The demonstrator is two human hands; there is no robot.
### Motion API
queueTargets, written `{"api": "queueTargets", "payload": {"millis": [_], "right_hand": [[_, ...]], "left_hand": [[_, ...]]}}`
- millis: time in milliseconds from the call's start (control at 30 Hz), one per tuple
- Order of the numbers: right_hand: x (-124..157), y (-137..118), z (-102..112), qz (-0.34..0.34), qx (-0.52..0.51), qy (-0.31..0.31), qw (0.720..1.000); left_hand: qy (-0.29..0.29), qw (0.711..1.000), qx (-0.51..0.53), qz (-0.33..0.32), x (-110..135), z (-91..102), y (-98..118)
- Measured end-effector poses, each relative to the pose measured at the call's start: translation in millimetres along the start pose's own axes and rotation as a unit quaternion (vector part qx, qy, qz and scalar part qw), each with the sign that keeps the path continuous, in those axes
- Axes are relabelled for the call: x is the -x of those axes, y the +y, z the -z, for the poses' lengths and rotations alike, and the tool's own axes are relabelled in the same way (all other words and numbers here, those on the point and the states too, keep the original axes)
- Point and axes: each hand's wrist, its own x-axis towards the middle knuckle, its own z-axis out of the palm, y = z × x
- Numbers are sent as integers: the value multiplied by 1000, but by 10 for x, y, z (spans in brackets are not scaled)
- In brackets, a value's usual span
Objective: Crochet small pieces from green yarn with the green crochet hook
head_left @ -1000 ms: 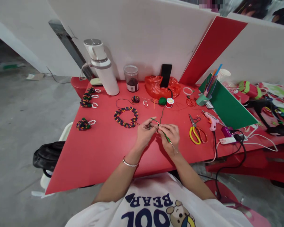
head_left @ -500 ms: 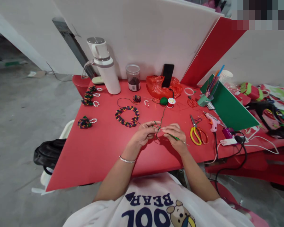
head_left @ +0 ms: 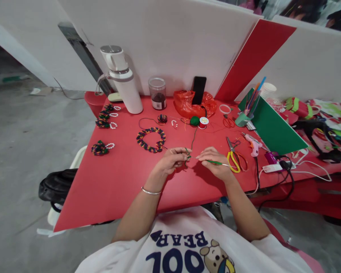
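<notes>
My left hand (head_left: 173,159) is closed in a pinch on green yarn (head_left: 193,139), which runs back to a green yarn ball (head_left: 194,121). In my right hand (head_left: 214,161) is a crochet hook (head_left: 216,162) with a green handle, held like a pen. Its thin metal tip points left and reaches the yarn at my left fingertips. A small strand dangles below the left fingers; the stitches there are too small to make out. Left of my hands lies a multicoloured crocheted ring (head_left: 150,140).
Several crocheted pieces with white bead loops (head_left: 100,148) line the left side. Scissors (head_left: 233,155), a pink glue gun (head_left: 252,145) and a power strip (head_left: 277,168) lie right. At the back stand a white flask (head_left: 127,91), a jar (head_left: 157,93) and a phone (head_left: 199,90) by a red bag (head_left: 184,103).
My right hand has moved a little to the right, away from the left, and the hook now lies more level. My left hand keeps its pinch. The whole view has shifted slightly.
</notes>
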Motion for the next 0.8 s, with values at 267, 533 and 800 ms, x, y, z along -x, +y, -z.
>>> {"api": "queueTargets", "payload": {"millis": [267, 533, 800], "right_hand": [[82, 24, -439, -77, -64, 143, 985], [41, -23, -734, 26, 196, 242, 950], [20, 72, -422, 41, 87, 123, 988]], "left_hand": [[77, 990, -12, -115, -28, -163, -123], [129, 979, 22, -154, -80, -231, -224], [42, 998, 28, -23, 2, -106, -47]]}}
